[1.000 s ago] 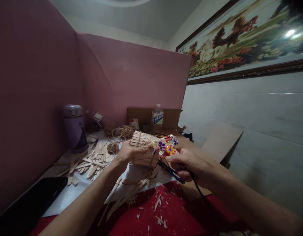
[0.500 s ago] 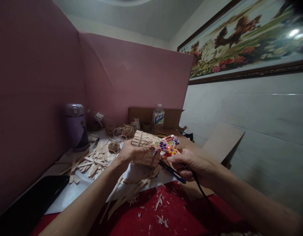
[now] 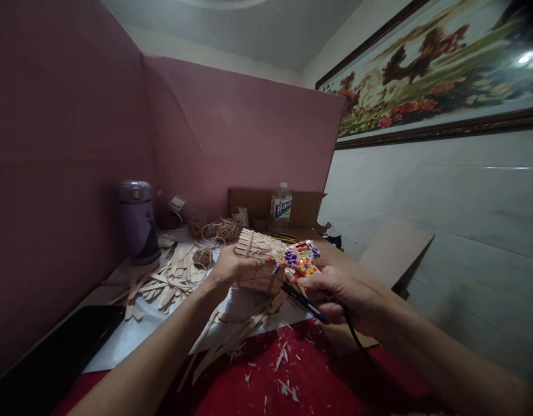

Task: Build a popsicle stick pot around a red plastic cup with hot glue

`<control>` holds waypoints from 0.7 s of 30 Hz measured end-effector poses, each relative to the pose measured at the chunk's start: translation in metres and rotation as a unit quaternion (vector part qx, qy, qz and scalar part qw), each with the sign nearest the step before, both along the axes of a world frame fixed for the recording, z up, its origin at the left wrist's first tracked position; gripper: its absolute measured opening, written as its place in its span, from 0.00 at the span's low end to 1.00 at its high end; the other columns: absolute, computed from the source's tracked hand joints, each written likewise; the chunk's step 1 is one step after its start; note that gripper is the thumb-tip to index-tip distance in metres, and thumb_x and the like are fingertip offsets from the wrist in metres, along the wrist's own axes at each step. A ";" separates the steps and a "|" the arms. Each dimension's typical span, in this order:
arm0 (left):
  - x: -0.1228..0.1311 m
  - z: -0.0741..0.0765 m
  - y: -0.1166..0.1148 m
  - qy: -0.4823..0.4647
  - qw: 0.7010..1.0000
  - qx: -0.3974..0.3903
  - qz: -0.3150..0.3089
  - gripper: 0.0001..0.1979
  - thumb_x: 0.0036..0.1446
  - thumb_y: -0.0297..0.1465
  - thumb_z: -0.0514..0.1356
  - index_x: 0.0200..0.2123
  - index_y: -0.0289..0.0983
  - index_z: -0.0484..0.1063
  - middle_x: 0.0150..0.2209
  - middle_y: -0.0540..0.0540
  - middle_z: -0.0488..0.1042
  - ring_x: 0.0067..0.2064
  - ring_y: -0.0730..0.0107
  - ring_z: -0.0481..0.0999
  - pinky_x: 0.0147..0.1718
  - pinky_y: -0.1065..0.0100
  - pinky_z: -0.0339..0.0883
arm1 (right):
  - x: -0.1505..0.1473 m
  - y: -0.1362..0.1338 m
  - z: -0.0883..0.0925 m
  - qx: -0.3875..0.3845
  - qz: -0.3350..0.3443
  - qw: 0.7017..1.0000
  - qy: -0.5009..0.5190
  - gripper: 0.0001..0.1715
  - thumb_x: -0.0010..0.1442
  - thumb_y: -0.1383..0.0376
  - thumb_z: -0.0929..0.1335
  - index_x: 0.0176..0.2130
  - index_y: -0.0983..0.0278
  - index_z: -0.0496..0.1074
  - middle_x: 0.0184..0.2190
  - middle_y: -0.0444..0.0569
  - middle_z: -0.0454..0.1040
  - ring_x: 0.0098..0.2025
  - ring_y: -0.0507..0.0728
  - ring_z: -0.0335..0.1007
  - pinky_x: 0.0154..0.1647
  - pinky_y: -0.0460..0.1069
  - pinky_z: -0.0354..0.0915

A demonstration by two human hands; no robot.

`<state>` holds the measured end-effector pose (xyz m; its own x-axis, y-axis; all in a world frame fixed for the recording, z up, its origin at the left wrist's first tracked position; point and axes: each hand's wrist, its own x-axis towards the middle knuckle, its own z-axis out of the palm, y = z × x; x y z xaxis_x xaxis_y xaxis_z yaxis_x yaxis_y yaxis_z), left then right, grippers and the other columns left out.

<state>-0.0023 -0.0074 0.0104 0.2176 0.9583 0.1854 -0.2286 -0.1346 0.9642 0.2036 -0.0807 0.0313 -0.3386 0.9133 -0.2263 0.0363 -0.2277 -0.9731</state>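
My left hand (image 3: 230, 267) is closed around the left side of a small craft-stick house (image 3: 258, 241), whose slope is covered in overlapping pale wooden pieces. From the right, my right hand (image 3: 335, 289) grips a hot glue gun (image 3: 301, 258) with a bright flower pattern; a black cord trails below the wrist. The gun's nozzle end points left, close to the house and my left fingertips. Whether it touches the wood I cannot tell. Under the right hand lies a dark blue-handled tool (image 3: 304, 301), partly hidden.
Loose craft sticks (image 3: 175, 280) are heaped at the left beside balls of twine (image 3: 227, 229). A purple flask (image 3: 138, 222), a black phone-like slab (image 3: 71, 341) and a plastic bottle (image 3: 281, 208) stand or lie around. Wood scraps litter the red cloth (image 3: 249, 398). Cardboard (image 3: 394, 251) leans against the right wall.
The whole view has shifted slightly, so everything sits a little further right. Both hands keep their grips, and the glue gun stays at the house.
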 end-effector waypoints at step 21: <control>0.001 0.000 0.000 -0.004 1.000 -0.003 0.008 0.19 0.27 0.25 0.69 0.30 0.34 0.79 0.34 0.44 0.82 0.33 0.62 0.78 0.35 0.65 0.70 | -0.006 -0.006 -0.008 -0.025 -0.014 0.998 0.052 0.23 0.50 0.60 0.71 0.21 0.61 0.52 0.14 0.32 0.49 0.13 0.41 0.36 0.11 0.40 0.34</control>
<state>-0.0018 -0.0076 0.0107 0.2013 0.9625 0.1819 -0.2351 -0.1328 0.9628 0.1981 -0.0869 0.0237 -0.3373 0.9112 -0.2364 -0.0722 -0.2754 -0.9586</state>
